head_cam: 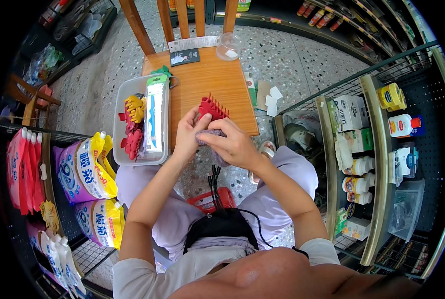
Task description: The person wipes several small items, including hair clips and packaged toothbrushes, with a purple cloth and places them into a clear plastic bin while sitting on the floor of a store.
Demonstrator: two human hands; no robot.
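Note:
A red plastic hair claw clip (212, 108) is between my hands, over the near edge of a wooden chair seat (222, 80). My left hand (190, 130) grips the clip from its left side. A purple-grey cloth (219, 151) is pinched in the fingers of my right hand (234, 141) just below the clip, and part of it hangs down. On the seat's left side stands a clear plastic box (122, 101), holding red claw clips (133, 144), a yellow claw clip (135, 108) and a package with a blue item (155, 119).
A clear round container (229, 46), a dark card (185, 57) and a white strip (192, 43) lie at the seat's back. Detergent bags (88, 168) fill a left shelf. Right shelves hold bottles (358, 165) and boxes (349, 112). A red basket (226, 198) is between my legs.

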